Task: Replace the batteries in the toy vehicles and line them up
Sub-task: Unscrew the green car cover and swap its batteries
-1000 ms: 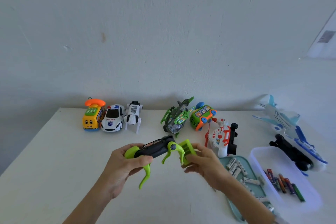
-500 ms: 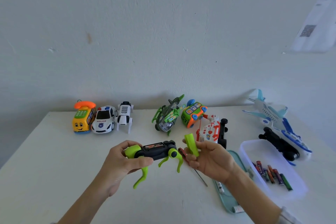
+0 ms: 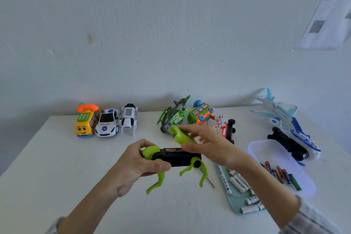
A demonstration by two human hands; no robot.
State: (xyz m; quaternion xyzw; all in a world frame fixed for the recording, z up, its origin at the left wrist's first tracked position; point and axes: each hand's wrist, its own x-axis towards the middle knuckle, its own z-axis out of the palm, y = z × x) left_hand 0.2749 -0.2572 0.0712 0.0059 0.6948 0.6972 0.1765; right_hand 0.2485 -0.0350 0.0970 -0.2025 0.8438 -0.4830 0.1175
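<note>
From the head cam, so only one view to go on: the left hand (image 3: 138, 165) grips the green-and-black toy robot dog (image 3: 175, 159) by its front end, holding it belly-up above the worktop (image 3: 57, 167) with the green legs sticking out toward the camera. The right hand (image 3: 207, 144) pinches the green battery cover (image 3: 179, 135) just above the open compartment, thumb down near the black body. I think there are batteries sitting in the slot, something orange-ish shows in there, but it's small and half hidden so don't quote me. Looks like this is the mid-swap step for this toy, cover off and cells either about to come out or freshly in. A thin screwdriver (image 3: 210, 183) lies on the worktop under the dog's rear legs. To the right, the teal tray (image 3: 228, 203) holds white batteries (image 3: 238, 184) and the clear tub (image 3: 266, 150) has a bunch of coloured ones (image 3: 281, 174). Along the back wall the yellow phone bus (image 3: 85, 124), police car (image 3: 107, 122) and white robot dog (image 3: 129, 118) sit in a neat row, so that's likely the finished line-up. Next move probably needs the cover set down or seated flat over the slot, then the screwdriver picked up, all while the left hand steadies the dog.
</note>
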